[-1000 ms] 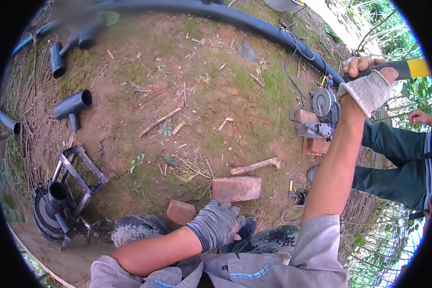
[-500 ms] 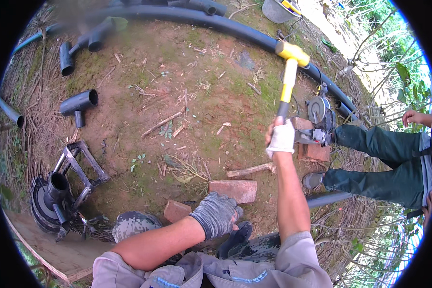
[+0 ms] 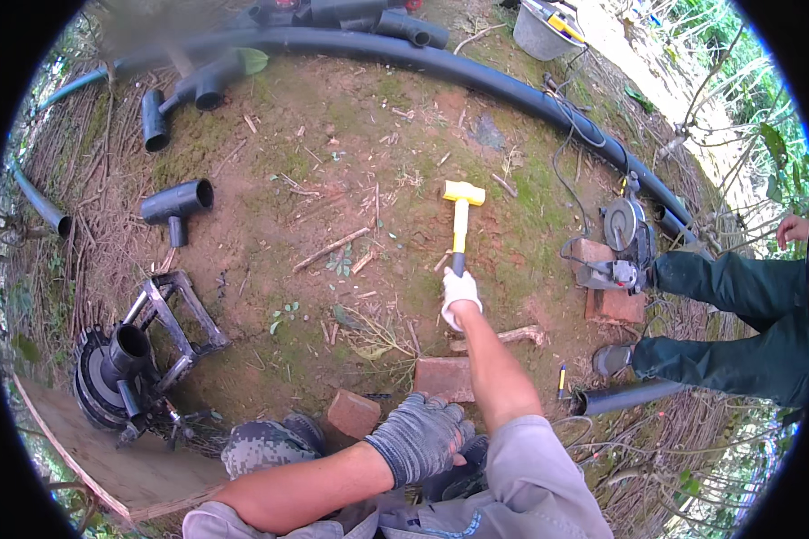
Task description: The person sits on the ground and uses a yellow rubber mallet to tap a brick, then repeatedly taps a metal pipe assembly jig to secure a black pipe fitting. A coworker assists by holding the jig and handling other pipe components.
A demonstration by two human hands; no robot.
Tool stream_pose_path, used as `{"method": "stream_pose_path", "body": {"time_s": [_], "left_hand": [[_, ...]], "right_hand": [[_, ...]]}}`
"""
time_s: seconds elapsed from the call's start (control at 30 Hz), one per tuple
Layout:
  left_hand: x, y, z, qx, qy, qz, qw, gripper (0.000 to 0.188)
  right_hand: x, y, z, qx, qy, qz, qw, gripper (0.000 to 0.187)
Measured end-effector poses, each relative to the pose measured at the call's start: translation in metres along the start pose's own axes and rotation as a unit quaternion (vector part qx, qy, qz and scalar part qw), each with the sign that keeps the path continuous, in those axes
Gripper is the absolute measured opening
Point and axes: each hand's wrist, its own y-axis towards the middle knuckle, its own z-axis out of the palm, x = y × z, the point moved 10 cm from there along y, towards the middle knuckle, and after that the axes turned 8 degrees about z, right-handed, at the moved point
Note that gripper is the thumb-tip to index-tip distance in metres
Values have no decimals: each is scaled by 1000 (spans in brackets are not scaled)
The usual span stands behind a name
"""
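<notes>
My right hand (image 3: 461, 298), in a white glove, grips the dark lower end of a yellow hammer (image 3: 461, 225). The arm reaches forward, and the hammer head points away from me above the bare soil. My left hand (image 3: 421, 438) wears a grey knit glove and hangs near my knees, fingers curled; anything inside them is hidden. Just beyond it lies a red brick (image 3: 445, 378), partly covered by my right forearm. Another brick (image 3: 353, 412) rests to the left, close to my camouflage trouser leg.
Black pipe tees (image 3: 178, 203) lie at left, above a pipe clamping tool (image 3: 121, 377) and a wooden board (image 3: 135, 481). A long black pipe (image 3: 377, 47) curves across the back. At right, a power tool (image 3: 625, 234) sits by bricks and a co-worker's legs (image 3: 728, 278). A grey bucket (image 3: 539, 36) stands behind.
My right hand has swung the hammer leftward from beside the power tool to the middle ground. My left hand stays low near my knees. The whole view has shifted slightly.
</notes>
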Motion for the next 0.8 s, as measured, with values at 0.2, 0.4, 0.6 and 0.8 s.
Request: {"method": "stream_pose_path", "body": {"time_s": [0.2,0.4,0.6,0.8], "left_hand": [[16,-5,3,42,-18,-29,999,55],[14,10,8,13,-12,0,1000,53],[12,0,14,37,-12,-11,999,58],[6,8,11,28,-14,-19,999,55]], "right_hand": [[159,-144,-11,8,172,-27,985,19],[434,-265,-157,-83,206,-427,876,23],[386,-216,-164,-256,204,-470,819,25],[39,-51,-93,-87,-37,79,992,25]]}}
